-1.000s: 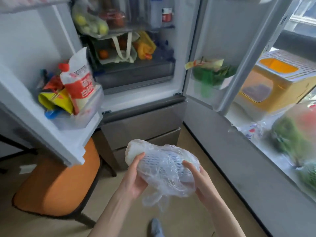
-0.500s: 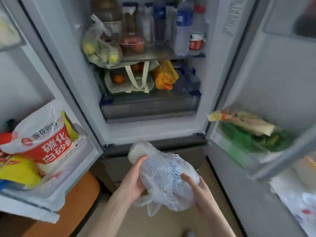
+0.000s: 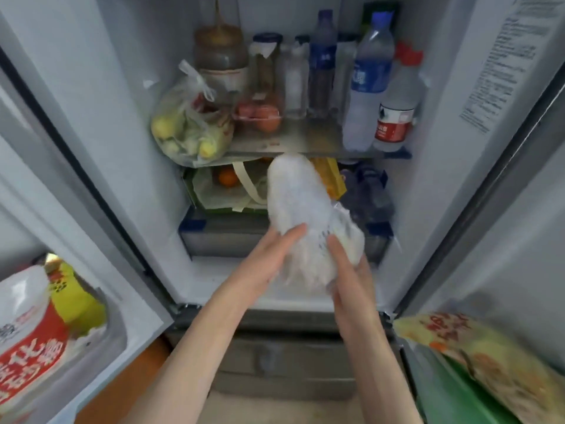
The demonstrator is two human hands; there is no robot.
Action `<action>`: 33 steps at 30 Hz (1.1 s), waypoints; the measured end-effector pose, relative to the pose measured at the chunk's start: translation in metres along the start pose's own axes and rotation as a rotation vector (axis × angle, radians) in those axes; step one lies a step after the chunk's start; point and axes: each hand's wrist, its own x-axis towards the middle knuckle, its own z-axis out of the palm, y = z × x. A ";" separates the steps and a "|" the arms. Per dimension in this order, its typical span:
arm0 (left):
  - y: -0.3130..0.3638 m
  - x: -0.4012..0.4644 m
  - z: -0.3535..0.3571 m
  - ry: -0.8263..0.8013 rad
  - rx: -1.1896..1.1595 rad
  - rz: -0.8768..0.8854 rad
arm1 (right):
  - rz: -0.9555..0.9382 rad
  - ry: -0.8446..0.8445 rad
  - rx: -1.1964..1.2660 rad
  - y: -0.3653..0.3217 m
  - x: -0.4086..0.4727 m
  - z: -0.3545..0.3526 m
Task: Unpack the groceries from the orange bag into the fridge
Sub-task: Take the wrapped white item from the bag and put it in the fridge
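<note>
Head view: two hands, left hand (image 3: 263,264), right hand (image 3: 348,270), gripping one bagged bundle (image 3: 301,209).

Bagged fruit (image 3: 189,130) left on the shelf (image 3: 293,142), bottles (image 3: 368,84) right, tote (image 3: 232,191) beneath.

The plastic-wrapped bundle (image 3: 301,206) is motion-blurred, its contents unreadable, and it hides part of the yellow package (image 3: 331,175) and the cream tote bag (image 3: 220,191) behind it. The red-and-white pouch (image 3: 27,335) in the left door bin is cut off by the frame edge. The label on the fridge wall (image 3: 501,62) is too small to read.
</note>
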 end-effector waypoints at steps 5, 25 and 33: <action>0.046 0.056 0.001 -0.029 0.124 0.222 | -0.137 0.077 -0.028 -0.041 0.071 0.041; 0.146 0.213 -0.014 0.177 0.456 0.182 | -0.425 0.299 -1.157 -0.079 0.201 0.132; 0.131 0.216 -0.026 0.147 0.441 0.228 | -0.515 0.349 -1.282 -0.067 0.194 0.134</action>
